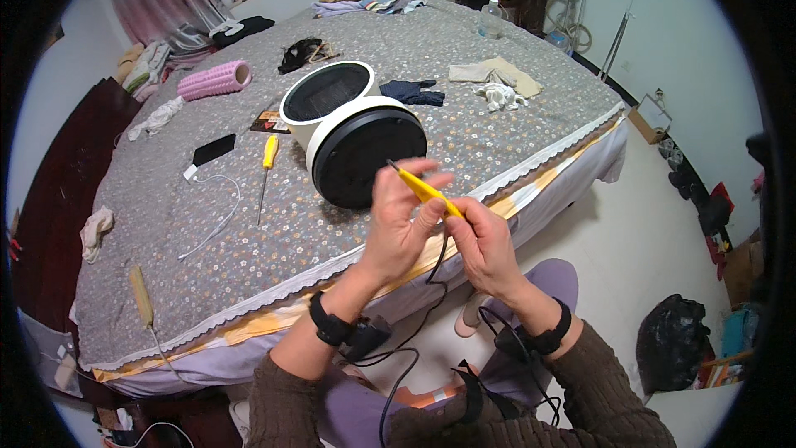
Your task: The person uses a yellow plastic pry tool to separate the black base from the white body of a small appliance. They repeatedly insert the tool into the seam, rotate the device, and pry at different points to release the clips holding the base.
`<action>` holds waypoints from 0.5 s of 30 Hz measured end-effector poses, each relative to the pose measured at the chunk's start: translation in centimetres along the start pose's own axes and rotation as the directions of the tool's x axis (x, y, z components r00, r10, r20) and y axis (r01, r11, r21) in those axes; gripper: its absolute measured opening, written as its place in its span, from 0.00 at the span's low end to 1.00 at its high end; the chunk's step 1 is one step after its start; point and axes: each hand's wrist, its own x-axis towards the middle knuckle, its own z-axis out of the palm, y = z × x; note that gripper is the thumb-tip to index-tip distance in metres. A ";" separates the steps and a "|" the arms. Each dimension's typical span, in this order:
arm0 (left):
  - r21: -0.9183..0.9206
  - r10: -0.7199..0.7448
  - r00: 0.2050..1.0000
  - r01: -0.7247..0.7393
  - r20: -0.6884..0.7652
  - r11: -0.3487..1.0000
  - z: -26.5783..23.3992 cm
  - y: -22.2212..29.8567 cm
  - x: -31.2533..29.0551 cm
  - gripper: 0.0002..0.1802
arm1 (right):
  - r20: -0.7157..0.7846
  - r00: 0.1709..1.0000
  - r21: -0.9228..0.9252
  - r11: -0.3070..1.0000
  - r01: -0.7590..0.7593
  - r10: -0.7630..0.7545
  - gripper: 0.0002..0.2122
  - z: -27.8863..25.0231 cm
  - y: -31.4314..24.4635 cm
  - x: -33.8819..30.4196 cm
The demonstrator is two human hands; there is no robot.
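Note:
My right hand (487,241) pinches the rear end of a yellow pen-shaped tool (421,188) with a dark, thin tip. Around the tool's middle, my left hand (398,224) closes with thumb and fingers, some fingers blurred behind it. A black cord (437,270) hangs down below my hands; where its upper end joins is hidden. Just past my left hand, a white appliance lies on its side on the bed, showing a round black base (365,158) and a round dark grille (327,91). To its left lies a yellow-handled screwdriver (270,149).
The bed (315,241) has a grey flowered cover. On it are a black phone-like slab (215,150), a white cable (236,191), a pink foam roller (214,80), dark blue cloth (413,92), pale clothes (497,79) and a plastic bottle (491,21). A black bag (676,340) stands on the floor at right.

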 end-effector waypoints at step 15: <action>0.796 0.030 0.991 0.085 -0.129 0.600 -5.9 -7.0 7.0 0.34 | -0.095 0.978 -0.071 0.979 -0.192 0.185 0.12 -0.2 3.4 4.2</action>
